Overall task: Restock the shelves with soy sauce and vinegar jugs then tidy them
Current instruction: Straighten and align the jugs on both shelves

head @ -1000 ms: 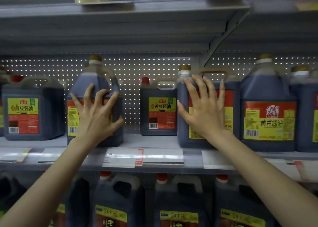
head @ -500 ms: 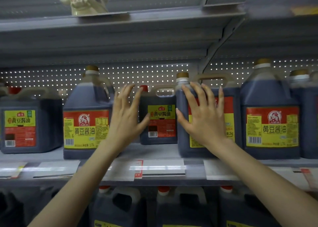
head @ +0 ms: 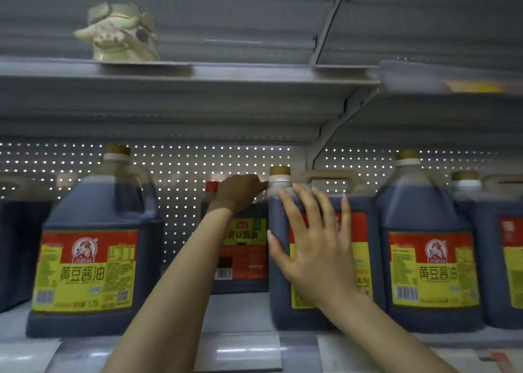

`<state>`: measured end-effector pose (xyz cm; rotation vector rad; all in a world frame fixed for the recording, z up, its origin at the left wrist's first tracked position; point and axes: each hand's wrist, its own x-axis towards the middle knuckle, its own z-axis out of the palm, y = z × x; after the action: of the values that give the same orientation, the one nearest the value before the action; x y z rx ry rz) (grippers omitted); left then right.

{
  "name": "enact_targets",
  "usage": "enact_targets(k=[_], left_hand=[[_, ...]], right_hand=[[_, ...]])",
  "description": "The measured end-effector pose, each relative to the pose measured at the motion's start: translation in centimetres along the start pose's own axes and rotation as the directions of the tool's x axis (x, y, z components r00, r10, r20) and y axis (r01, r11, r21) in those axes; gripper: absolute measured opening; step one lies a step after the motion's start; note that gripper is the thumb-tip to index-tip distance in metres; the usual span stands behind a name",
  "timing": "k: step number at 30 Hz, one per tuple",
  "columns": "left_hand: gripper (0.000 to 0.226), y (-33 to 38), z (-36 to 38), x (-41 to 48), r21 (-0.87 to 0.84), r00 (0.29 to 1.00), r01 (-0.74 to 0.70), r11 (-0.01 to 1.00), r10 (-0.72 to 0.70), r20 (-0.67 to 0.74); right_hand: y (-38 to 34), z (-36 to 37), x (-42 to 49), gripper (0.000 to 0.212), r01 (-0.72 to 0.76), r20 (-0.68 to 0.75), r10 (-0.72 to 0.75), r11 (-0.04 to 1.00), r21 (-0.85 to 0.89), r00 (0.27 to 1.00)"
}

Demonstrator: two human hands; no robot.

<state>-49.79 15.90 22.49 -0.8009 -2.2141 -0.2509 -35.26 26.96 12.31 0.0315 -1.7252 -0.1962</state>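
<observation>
A: Looking along the shelf (head: 237, 313), where is the left hand (head: 240, 193)?

B: Reaching to the back, onto the small jug (head: 243, 248) with the red cap (head: 211, 187). That jug stands upright near the perforated back panel (head: 184, 180), behind the front row, in the gap between two bigger jugs.

A: Does it have hold of it?

B: Its fingers (head: 254, 181) are curled down over the top of the small jug, beside the cap. The tips are hidden behind the hand.

A: And the right hand (head: 314, 248)?

B: Laid flat on the front of the brown-capped jug (head: 278, 302), fingers (head: 304, 205) straight and spread, thumb at the jug's left edge. It covers much of the red and yellow label and grips nothing.

A: How does that jug stand?

B: Upright at the front of the shelf, just right of the small one, with another jug (head: 430, 259) close on its right.

A: Anything else?

B: A large jug (head: 90, 259) at the left front, left of the reaching arm, and a pale animal figurine (head: 121, 33) on the upper shelf (head: 254, 74).
</observation>
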Motion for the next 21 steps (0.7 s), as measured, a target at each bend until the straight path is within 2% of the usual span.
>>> enact_targets(k=[3,4,7,14,21], left_hand=[[0.053,-0.8,-0.3,0.4,-0.170,0.997,0.064,0.983,-0.056,0.054],[0.054,-1.0,-0.3,0.5,-0.206,0.996,0.063,0.976,-0.050,0.068],[0.034,-1.2,-0.7,0.5,-0.291,0.999,0.019,0.957,-0.005,0.048],[0.013,-0.5,-3.4,-1.3,-0.388,0.996,-0.067,0.919,0.083,0.023],[0.026,-1.9,-6.0,-3.1,-0.347,1.000,0.009,0.938,-0.015,-0.014]], right_hand=[[0.0,0.1,0.0,0.062,0.002,0.007,-0.002,1.000,-0.010,1.000],[0.0,0.1,-0.1,0.062,0.002,0.013,-0.002,1.000,-0.010,1.000],[0.0,0.0,-0.1,0.062,-0.001,0.031,0.001,1.000,-0.002,1.000],[0.0,-0.2,-0.2,0.062,-0.008,0.048,0.008,1.000,-0.004,0.999],[0.0,-0.5,-0.1,0.063,-0.009,0.097,0.008,1.000,0.009,0.995]])
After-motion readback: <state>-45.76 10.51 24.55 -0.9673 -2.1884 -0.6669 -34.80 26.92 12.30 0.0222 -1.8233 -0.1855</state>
